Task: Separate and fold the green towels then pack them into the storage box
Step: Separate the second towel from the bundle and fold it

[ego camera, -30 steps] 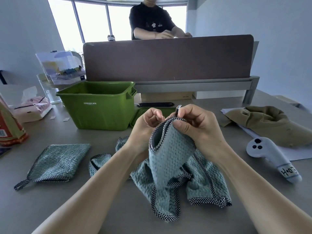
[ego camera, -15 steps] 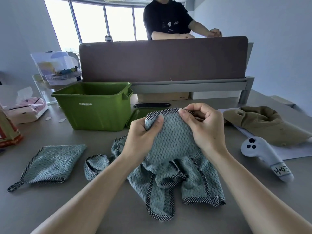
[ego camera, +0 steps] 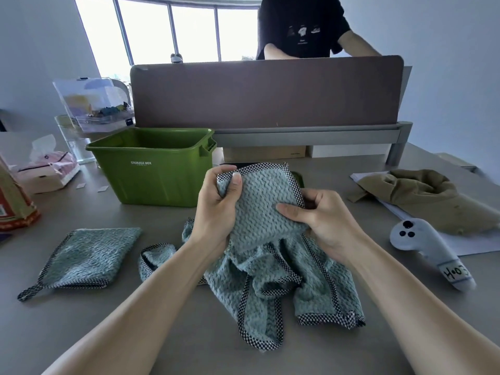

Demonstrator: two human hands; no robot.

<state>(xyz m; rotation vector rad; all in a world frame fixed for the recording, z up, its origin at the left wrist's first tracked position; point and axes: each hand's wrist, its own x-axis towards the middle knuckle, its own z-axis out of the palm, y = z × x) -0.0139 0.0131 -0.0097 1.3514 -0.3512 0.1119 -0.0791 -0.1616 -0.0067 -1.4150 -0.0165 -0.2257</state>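
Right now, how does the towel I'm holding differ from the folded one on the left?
The held towel is raised, gripped by left hand and right hand; the folded towel lies flat on the table, untouched. The held towel is bunched; the folded towel is neat. Both are green, check-edged.

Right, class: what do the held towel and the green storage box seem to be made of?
Towel: soft textured cloth, perhaps microfibre, bumpy pile, checked woven edging. Storage box: rigid moulded plastic, smooth with slight sheen, by its crisp rim.

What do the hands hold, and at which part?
Both hold one green towel above the pile: the left hand grips its upper left corner, the right hand pinches its right edge.
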